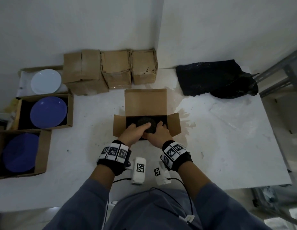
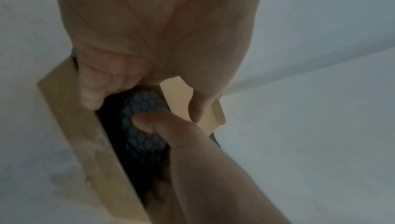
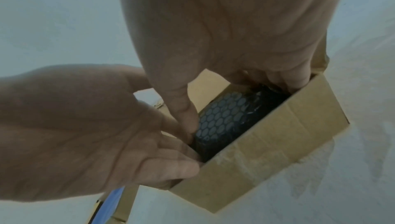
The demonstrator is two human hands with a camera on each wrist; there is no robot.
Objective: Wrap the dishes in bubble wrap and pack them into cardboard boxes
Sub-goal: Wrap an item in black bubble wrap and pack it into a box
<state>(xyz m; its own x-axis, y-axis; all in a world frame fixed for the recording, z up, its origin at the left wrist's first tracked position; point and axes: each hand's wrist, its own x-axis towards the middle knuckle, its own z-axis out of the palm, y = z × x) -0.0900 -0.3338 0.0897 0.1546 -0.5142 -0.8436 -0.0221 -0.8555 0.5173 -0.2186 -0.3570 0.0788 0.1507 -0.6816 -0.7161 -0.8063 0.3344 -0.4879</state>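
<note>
An open cardboard box (image 1: 145,100) stands mid-table with its flaps spread. Inside lies a dish wrapped in black bubble wrap (image 1: 145,122), round and nearly filling the box. Both hands reach into the box. My left hand (image 1: 139,127) grips the wrapped dish from the left, fingers curled down beside it (image 2: 91,96). My right hand (image 1: 158,126) grips it from the right, thumb pressed on the wrap (image 3: 186,121) and fingers tucked at the far wall (image 3: 288,82). In the wrist views the bubble wrap (image 2: 145,102) (image 3: 224,118) shows between the fingers; the dish itself is hidden.
Three closed cardboard boxes (image 1: 111,70) line the back wall. At the left, open boxes hold a white plate (image 1: 45,81) and blue plates (image 1: 48,112) (image 1: 20,152). A pile of black bubble wrap (image 1: 215,78) lies at the back right. The white table (image 1: 227,138) ends at the right.
</note>
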